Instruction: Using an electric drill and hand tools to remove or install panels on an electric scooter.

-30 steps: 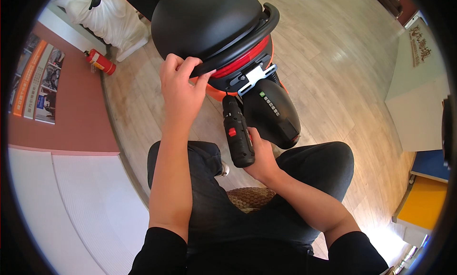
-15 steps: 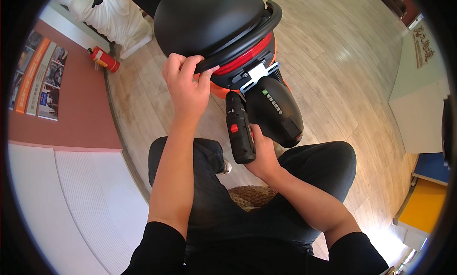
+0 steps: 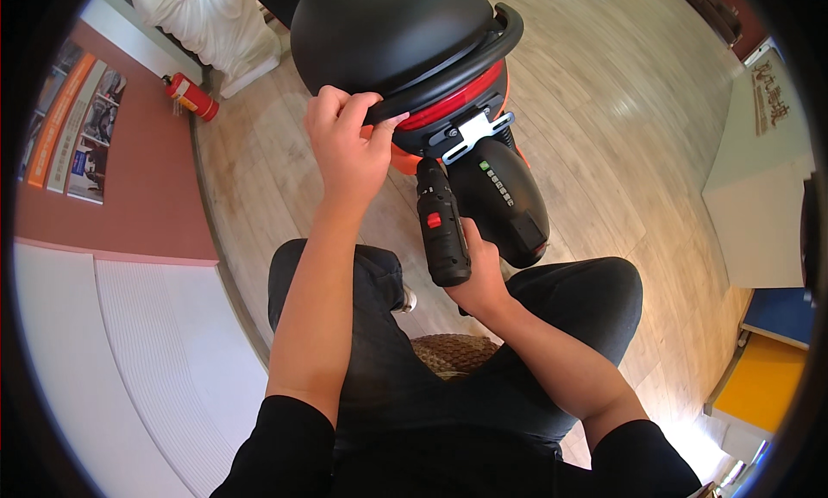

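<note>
2 hands (image 3: pixel 345 149) (image 3: pixel 479 278) — drill (image 3: pixel 442 231) (black), grab rail (image 3: pixel 448 67); orange-striped wall posters (image 3: pixel 73 127).

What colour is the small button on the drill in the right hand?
Red, on the black drill; the button shows best in the head view.

the left hand (image 3: pixel 349 149) is raised ahead of the torso, fingers curled over and thumb tucked under in a closed grip, forearm bare and running straight back to a black sleeve. the right hand (image 3: pixel 479 278) sits lower, just right of the left forearm, fingers wrapped shut, wrist bent, its forearm angling back to the right shoulder.
</note>
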